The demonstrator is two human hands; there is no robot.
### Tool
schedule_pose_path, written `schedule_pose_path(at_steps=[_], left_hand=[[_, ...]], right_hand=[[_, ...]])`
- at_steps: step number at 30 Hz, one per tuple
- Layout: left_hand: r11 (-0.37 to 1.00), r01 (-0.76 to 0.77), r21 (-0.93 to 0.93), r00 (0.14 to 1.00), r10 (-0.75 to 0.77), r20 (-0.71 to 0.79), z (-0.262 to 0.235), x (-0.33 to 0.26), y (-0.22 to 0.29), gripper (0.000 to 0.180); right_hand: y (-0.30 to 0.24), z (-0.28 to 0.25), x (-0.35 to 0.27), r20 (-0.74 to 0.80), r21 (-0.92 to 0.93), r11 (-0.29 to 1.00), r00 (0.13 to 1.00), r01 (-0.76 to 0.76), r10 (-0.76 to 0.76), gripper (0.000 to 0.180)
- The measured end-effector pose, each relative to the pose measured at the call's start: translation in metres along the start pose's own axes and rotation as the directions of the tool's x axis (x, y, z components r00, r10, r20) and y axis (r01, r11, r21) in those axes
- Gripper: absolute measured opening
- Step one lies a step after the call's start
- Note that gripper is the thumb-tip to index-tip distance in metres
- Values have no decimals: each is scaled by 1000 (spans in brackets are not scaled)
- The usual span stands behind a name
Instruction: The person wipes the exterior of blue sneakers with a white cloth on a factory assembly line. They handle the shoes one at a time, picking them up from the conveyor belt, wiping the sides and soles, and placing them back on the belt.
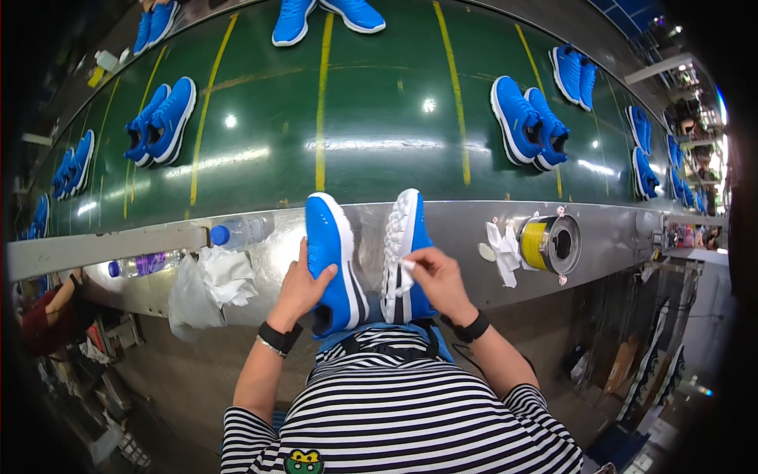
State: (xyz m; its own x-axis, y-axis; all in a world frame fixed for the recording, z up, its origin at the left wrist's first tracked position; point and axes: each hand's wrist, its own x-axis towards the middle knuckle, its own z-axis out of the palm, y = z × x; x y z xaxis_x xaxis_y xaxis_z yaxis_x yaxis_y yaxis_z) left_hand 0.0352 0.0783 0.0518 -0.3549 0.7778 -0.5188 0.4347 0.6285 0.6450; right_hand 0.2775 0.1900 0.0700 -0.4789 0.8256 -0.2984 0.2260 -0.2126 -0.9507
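A blue sneaker (325,237) with a white sole stands on the metal ledge before me, toe away. My left hand (300,288) grips its left side, the thumb across the upper. Just right of it, a second blue sneaker (422,233) lies on its side, its knobbly white sole facing left. With fingers pinched, my right hand (440,283) holds a small white wad (406,272), like cloth or tissue, against that sole. Its heel end is close to my waist.
Beyond the metal ledge (466,225) a green conveyor belt (387,95) with yellow lines carries several pairs of blue sneakers (162,118). Water bottles (241,231), crumpled white paper (225,275) and a plastic bag (189,296) lie left; a yellow-labelled tin (545,243) and white scraps (504,253) lie right.
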Motion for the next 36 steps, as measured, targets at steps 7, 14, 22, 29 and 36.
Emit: schedule_pose_path(at_steps=[7, 14, 22, 29, 36], left_hand=[[805, -490, 334, 812, 561, -161, 24, -13, 73, 86], [584, -428, 690, 871, 471, 142, 96, -18, 97, 99], [517, -423, 744, 871, 457, 178, 98, -17, 95, 101], [518, -429, 740, 865, 471, 172, 97, -16, 90, 101], [526, -416, 742, 877, 448, 174, 100, -16, 91, 103]], right_hand=[[2, -32, 46, -266, -160, 972, 940, 173, -212, 11], [23, -4, 74, -163, -381, 840, 866, 386, -472, 11], [27, -4, 84, -246, -380, 831, 822, 406, -514, 8], [34, -1, 53, -173, -331, 871, 884, 362, -434, 10], [28, -8, 64, -189, -316, 907, 918, 279, -349, 9]])
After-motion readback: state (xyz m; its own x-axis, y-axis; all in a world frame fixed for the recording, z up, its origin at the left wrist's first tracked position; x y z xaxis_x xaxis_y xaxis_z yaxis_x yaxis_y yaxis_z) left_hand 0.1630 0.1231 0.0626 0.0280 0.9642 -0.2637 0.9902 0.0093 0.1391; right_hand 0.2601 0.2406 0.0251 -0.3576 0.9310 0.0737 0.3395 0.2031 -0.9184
